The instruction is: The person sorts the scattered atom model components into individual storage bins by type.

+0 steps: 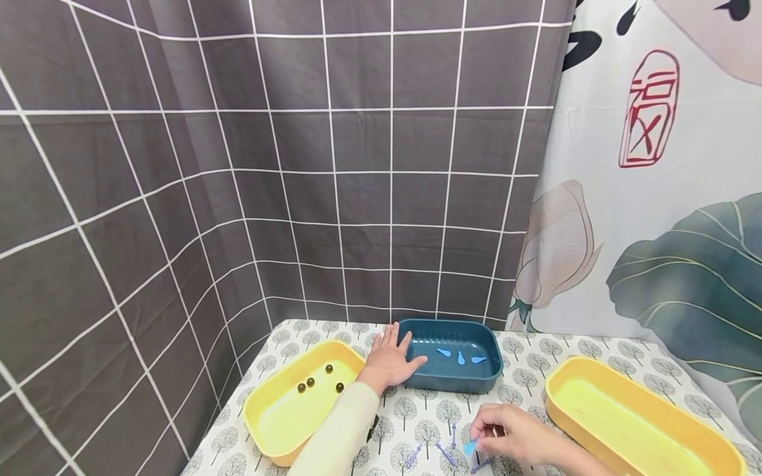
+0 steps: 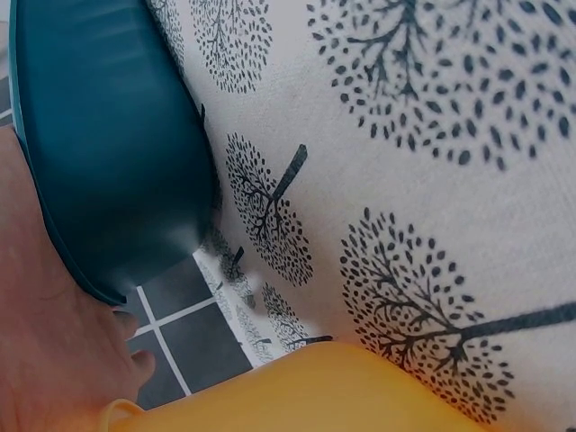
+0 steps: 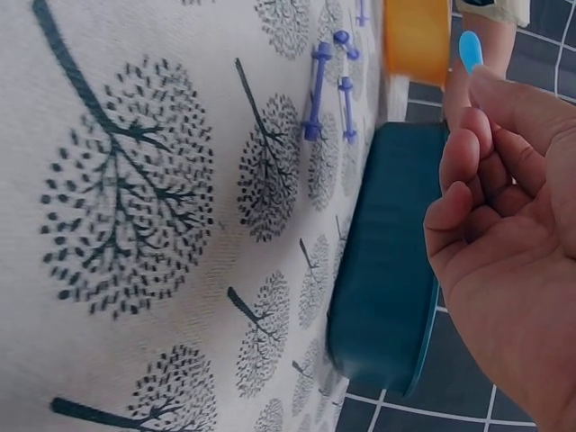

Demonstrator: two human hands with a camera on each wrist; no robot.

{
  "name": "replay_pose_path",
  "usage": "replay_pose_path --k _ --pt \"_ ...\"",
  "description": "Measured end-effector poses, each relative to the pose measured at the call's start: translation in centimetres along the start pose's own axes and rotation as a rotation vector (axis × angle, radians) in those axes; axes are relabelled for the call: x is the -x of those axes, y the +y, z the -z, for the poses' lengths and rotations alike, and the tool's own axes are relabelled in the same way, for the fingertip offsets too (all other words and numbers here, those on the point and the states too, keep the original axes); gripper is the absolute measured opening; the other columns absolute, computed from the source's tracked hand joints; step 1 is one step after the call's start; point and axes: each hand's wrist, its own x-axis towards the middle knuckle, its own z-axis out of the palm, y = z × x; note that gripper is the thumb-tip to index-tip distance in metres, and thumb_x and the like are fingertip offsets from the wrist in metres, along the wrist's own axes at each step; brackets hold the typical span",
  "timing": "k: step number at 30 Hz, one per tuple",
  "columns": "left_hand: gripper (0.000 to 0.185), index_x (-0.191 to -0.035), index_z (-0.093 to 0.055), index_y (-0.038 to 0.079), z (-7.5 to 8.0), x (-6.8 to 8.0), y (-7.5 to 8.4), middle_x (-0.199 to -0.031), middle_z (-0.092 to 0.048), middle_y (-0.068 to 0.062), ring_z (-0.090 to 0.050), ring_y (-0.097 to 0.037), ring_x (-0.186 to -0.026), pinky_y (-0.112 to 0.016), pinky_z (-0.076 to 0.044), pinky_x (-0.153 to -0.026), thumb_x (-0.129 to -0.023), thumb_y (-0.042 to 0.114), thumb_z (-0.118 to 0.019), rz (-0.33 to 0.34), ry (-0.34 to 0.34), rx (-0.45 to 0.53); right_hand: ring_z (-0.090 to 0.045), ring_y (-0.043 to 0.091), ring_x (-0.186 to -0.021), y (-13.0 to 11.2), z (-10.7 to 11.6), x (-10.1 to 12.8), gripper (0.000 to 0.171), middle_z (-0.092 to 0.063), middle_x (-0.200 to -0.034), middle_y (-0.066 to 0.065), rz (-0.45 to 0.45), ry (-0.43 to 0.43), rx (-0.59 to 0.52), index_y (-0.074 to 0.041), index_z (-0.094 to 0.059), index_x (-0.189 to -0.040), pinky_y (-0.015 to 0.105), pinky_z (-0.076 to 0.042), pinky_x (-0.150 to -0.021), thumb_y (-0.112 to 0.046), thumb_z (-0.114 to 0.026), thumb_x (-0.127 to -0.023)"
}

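Note:
My left hand [image 1: 389, 360] rests with straight fingers on the left rim of a dark teal basin [image 1: 452, 382]. Inside that basin lie three small light-blue pieces [image 1: 461, 358], each with a rounded wide end and a narrow tail. In front of the basin, above the cloth, my right hand [image 1: 513, 433] pinches a similar light-blue piece [image 3: 470, 49] between thumb and index finger; its narrow part is hidden by the fingertips. Several short purple sticks [image 1: 445, 455] with knobbed ends lie on the cloth close to the right hand.
At left, a yellow basin [image 1: 268, 403] contains several dark round balls [image 1: 311, 382]. A second yellow basin [image 1: 643, 430] stands at right. The tree-print cloth [image 1: 405, 410] covers the table. A dark grid-pattern curtain [image 1: 363, 198] hangs behind.

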Motion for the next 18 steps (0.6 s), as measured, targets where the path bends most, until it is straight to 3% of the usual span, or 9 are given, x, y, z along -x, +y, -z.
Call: replay_pose_path --k 18 --pt "0.077 -0.161 -0.031 0.018 -0.1 -0.1 -0.1 -0.170 -0.010 -0.015 -0.005 -0.030 -0.157 -0.051 -0.010 -0.126 -0.101 0.065 -0.039 0.002 -0.003 -0.001 -0.050 -0.006 -0.074 0.2 1.2 -1.9 0.005 -0.062 -0.088 -0.016 -0.020 0.090 0.014 -0.021 -0.070 -0.094 0.020 -0.049 -0.061 -0.018 -0.074 -0.092"
